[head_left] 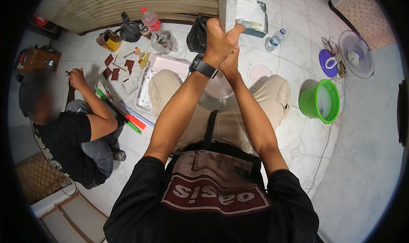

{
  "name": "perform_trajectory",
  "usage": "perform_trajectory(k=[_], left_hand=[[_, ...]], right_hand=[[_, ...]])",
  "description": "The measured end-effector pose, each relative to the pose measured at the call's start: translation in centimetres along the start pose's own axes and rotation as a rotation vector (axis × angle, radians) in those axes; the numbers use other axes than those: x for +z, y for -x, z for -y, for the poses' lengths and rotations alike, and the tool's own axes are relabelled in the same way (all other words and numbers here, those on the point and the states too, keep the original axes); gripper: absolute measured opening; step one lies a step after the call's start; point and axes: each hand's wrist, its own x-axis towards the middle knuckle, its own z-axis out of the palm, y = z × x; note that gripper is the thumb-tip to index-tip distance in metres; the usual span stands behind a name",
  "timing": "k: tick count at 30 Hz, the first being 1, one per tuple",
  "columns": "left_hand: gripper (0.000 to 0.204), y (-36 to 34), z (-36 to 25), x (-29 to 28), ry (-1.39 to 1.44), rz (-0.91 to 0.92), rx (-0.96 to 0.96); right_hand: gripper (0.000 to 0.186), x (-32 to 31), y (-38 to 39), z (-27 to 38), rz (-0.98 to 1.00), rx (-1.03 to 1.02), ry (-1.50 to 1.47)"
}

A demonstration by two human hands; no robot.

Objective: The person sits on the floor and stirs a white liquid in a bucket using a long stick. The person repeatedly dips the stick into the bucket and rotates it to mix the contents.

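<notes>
My two hands are raised close together in front of me, one against the other. My left hand (218, 41), with a black watch (202, 65) on its wrist, is closed round the lower end of a white, rough-coated bar (228, 7) that runs out of the top of the view. Just below and to the right, my right hand (231, 60) is closed too, partly covered by the left. What lies inside its fingers is hidden. Between my knees, below the hands, sits a round tub of pale pink paint (219, 86), with a round lid (260, 74) beside it.
A paint tray (145, 87) lies by my left knee, near green and orange-handled poles (135, 122) and red-brown sandpaper pieces (115, 74). Another person (70, 132) squats at left. Rightward stand a bottle (276, 40), a green bucket (304, 100) and a fan (357, 54).
</notes>
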Motion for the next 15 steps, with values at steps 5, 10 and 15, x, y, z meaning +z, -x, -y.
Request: perform_trajectory(k=[5,10,15], left_hand=[[0.03,0.3,-0.4,-0.5,0.02,0.02,-0.113],[0.031,0.2,-0.1,-1.1,-0.124,-0.163,0.08],[0.033,-0.2,0.0,0.2,-0.216,-0.174,0.194]], right_hand=[[0.025,1.1,1.8,1.4,-0.118,0.138,-0.093],[0.031,2.6,1.8,1.3,-0.044,0.253,-0.14],[0.032,2.3,0.8,0.3,-0.106,0.045,-0.186]])
